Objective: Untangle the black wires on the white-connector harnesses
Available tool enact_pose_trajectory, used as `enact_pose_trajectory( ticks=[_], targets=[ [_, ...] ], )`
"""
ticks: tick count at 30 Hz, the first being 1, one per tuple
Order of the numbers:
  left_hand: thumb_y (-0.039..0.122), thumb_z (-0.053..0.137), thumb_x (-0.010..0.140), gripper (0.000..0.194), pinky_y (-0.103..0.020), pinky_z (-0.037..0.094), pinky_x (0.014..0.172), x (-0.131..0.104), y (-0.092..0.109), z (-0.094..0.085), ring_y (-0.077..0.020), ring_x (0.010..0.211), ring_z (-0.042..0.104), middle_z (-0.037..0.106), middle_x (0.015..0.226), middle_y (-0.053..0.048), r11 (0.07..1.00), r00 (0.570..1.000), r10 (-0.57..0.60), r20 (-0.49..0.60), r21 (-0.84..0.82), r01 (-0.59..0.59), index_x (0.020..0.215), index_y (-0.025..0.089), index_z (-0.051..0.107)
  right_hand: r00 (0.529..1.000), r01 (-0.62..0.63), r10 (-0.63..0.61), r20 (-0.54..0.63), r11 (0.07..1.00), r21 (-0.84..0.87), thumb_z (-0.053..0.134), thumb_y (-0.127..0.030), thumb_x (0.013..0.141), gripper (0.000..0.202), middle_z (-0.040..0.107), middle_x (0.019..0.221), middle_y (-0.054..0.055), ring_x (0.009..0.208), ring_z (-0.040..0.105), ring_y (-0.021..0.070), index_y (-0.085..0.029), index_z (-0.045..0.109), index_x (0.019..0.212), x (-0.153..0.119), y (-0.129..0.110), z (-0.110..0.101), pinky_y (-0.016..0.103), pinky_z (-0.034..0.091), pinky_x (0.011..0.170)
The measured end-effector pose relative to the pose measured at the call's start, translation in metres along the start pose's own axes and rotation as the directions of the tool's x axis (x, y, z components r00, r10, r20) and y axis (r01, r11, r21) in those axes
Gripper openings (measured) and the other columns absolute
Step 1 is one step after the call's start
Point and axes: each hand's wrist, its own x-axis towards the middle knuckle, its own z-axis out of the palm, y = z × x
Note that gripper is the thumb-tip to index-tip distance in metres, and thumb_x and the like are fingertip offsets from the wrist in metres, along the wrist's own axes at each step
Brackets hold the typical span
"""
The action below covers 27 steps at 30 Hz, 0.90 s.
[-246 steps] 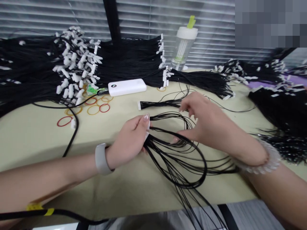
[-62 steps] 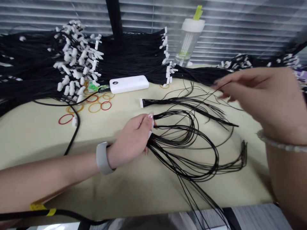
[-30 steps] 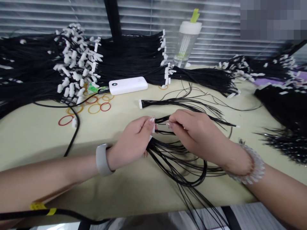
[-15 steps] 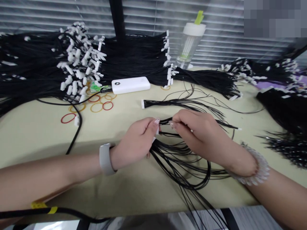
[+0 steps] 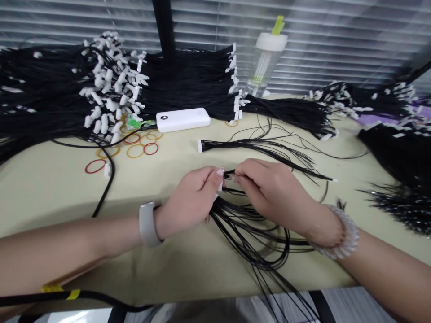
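My left hand (image 5: 199, 193) is closed on a white connector (image 5: 220, 185), mostly hidden by the fingers, from which black wires fan out to the right. Close beside it, my right hand (image 5: 271, 190) pinches black wires (image 5: 229, 174) near the connector. The rest of the black wire bundle (image 5: 249, 242) loops below both hands and hangs over the table's front edge. Just behind the hands lies another wire harness (image 5: 235, 144) with a white connector (image 5: 200, 146) at its left end.
Large stacks of black cables (image 5: 188, 80) with white connectors line the back. A white power bank (image 5: 183, 120), rubber bands (image 5: 134, 150) and a clear bottle (image 5: 264, 67) stand before the blinds. At right lie more black wires (image 5: 397, 202). A thick black cable (image 5: 104, 298) crosses the front left.
My right hand has slid left along the wires, closer to the left hand. The wire loops below shifted slightly left with it. My left hand keeps its place.
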Motion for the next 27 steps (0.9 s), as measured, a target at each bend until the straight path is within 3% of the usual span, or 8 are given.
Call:
enact_pose_trajectory(
  ticks=[4, 11, 19, 24, 27],
  targets=[
    [0.039, 0.028, 0.087, 0.036, -0.018, 0.034, 0.039, 0.001, -0.001, 0.0, -0.0044, 0.036, 0.039, 0.039, 0.05, 0.006, 0.996, 0.999, 0.029, -0.013, 0.081, -0.028, 0.064, 0.017, 0.044, 1.0, 0.003, -0.003, -0.023, 1.0, -0.01, 0.037, -0.02, 0.083, 0.017, 0.054, 0.072, 0.002, 0.063, 0.047, 0.0102, -0.013, 0.052, 0.078, -0.001, -0.002, 0.004, 0.022, 0.033, 0.059],
    [0.043, 0.027, 0.086, 0.037, -0.018, 0.033, 0.036, 0.002, -0.001, 0.0, -0.0052, 0.033, 0.039, 0.036, 0.047, 0.007, 0.999, 0.999, -0.029, 0.025, 0.027, 0.028, 0.064, 0.018, 0.04, 0.999, 0.045, -0.045, -0.015, 0.999, 0.024, 0.037, -0.024, 0.085, 0.018, 0.056, 0.074, 0.001, 0.066, 0.05, 0.0094, -0.016, 0.053, 0.082, -0.003, 0.001, 0.003, 0.021, 0.035, 0.061],
    [0.034, 0.031, 0.087, 0.033, -0.02, 0.034, 0.05, 0.002, 0.0, 0.0, -0.0077, 0.05, 0.041, 0.04, 0.053, 0.004, 0.982, 0.993, 0.117, -0.009, 0.149, -0.114, 0.06, 0.017, 0.039, 0.994, 0.074, -0.079, -0.072, 0.995, -0.064, 0.038, -0.019, 0.084, 0.02, 0.056, 0.07, 0.001, 0.067, 0.053, 0.01, -0.015, 0.056, 0.077, -0.003, -0.003, 0.004, 0.021, 0.036, 0.061],
    [0.038, 0.03, 0.086, 0.033, -0.019, 0.034, 0.04, 0.002, 0.001, 0.0, -0.0064, 0.039, 0.039, 0.037, 0.049, 0.006, 0.996, 0.999, 0.037, 0.018, 0.086, -0.039, 0.061, 0.017, 0.039, 0.997, 0.046, -0.052, -0.061, 0.995, -0.086, 0.041, -0.024, 0.084, 0.017, 0.057, 0.07, -0.001, 0.065, 0.052, 0.0097, -0.018, 0.055, 0.078, -0.001, 0.0, 0.003, 0.021, 0.036, 0.06],
    [0.043, 0.03, 0.085, 0.035, -0.018, 0.035, 0.034, 0.003, 0.0, 0.0, -0.0063, 0.035, 0.041, 0.038, 0.049, 0.005, 1.0, 1.0, -0.024, 0.003, 0.007, 0.024, 0.064, 0.018, 0.042, 0.994, -0.036, 0.017, -0.105, 0.984, -0.175, 0.057, -0.035, 0.074, 0.019, 0.055, 0.075, -0.001, 0.064, 0.051, 0.0108, -0.019, 0.051, 0.083, 0.001, 0.012, -0.001, 0.022, 0.033, 0.055]
  ],
)
